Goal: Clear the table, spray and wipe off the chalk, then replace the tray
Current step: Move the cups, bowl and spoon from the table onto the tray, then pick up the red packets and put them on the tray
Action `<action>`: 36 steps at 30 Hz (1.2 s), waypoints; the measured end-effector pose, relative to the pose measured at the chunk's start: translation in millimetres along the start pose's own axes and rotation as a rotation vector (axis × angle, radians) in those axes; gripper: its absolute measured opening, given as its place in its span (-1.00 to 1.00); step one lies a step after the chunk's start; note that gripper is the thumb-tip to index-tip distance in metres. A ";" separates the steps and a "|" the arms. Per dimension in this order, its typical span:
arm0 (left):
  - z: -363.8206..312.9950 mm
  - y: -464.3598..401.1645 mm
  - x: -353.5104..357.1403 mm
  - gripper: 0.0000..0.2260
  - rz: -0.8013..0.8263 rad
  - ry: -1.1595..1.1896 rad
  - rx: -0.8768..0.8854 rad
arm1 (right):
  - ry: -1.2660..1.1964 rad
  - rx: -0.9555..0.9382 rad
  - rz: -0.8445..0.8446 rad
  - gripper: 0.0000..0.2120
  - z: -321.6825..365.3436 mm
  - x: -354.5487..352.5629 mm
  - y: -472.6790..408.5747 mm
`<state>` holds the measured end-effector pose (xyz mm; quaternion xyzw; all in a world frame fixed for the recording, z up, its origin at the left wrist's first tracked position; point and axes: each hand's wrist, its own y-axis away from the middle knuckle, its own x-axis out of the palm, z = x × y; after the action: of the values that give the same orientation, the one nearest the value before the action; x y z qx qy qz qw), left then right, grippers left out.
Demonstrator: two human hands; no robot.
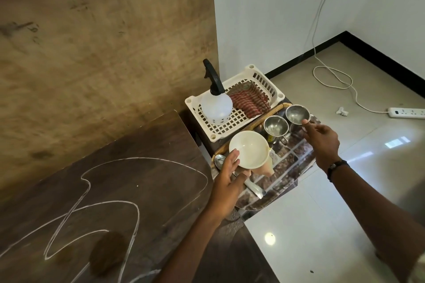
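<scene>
The dark wooden table point(161, 145) carries white chalk lines point(138, 209) across its top. Just off its right end is the wicker-rimmed tray point(271, 112) with a printed picture base. It holds a white bowl point(249, 153), two steel cups point(276, 125) point(296, 114), a spoon point(219, 161) and a knife point(255, 188). My left hand point(226, 181) grips the tray's near edge, thumb against the bowl's rim. My right hand point(322, 138) hovers over the tray's right side, fingers apart, one fingertip touching the far cup's rim.
Behind the tray, a white plastic basket point(259, 76) holds a clear spray bottle point(216, 105) with a black trigger and a striped cloth point(249, 101). A brown board wall stands behind the table. On the tiled floor lie a white cable point(333, 76) and a power strip point(407, 112).
</scene>
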<state>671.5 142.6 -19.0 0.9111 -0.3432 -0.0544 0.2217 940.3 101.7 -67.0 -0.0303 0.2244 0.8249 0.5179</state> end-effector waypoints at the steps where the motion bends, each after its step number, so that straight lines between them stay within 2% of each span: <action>1: -0.2 1.4 -0.7 -0.51 -0.004 0.003 0.006 | 0.033 -0.016 -0.023 -0.63 2.9 -0.4 2.6; 3: -0.3 4.5 -1.5 -0.52 -0.017 0.003 0.030 | 0.129 -0.096 -0.128 -0.61 11.7 -1.6 16.5; 5: -0.3 9.7 -3.7 -0.55 -0.034 0.009 0.065 | 0.239 -0.243 -0.267 -0.68 19.9 -1.1 41.2; 7: -0.9 17.9 -9.1 -0.57 -0.063 0.021 0.086 | 0.316 -0.426 -0.311 -0.78 27.2 4.6 74.6; 10: 0.7 33.8 -24.8 -0.58 -0.128 0.007 0.111 | 0.380 -0.673 -0.151 -0.84 26.4 24.0 128.6; 12: 2.7 49.7 -40.5 -0.59 -0.166 0.021 0.118 | 0.408 -0.764 -0.014 -0.82 20.0 42.4 168.6; 19: 27.8 128.4 -121.7 -0.66 -0.356 0.087 0.106 | 0.435 -0.794 0.375 -0.79 -7.4 115.1 296.6; 23: 61.3 189.2 -181.3 -0.68 -0.467 0.148 0.085 | 0.490 -0.800 0.477 -0.88 -31.6 159.7 370.4; 27: 101.9 264.6 -249.5 -0.68 -0.560 0.167 0.071 | 0.462 -0.856 0.622 -0.82 -58.6 207.0 456.2; 33: 162.8 388.1 -346.3 -0.71 -0.734 0.215 0.058 | 0.504 -0.968 0.738 -0.75 -104.3 270.4 595.5; 36: 181.6 433.8 -367.4 -0.72 -0.802 0.230 0.029 | 0.498 -0.939 0.801 -0.86 -118.8 285.5 637.1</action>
<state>86.4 25.6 -9.8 0.9758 0.0651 -0.0297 0.2068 233.7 62.9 -38.4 -0.3568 -0.0520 0.9321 0.0356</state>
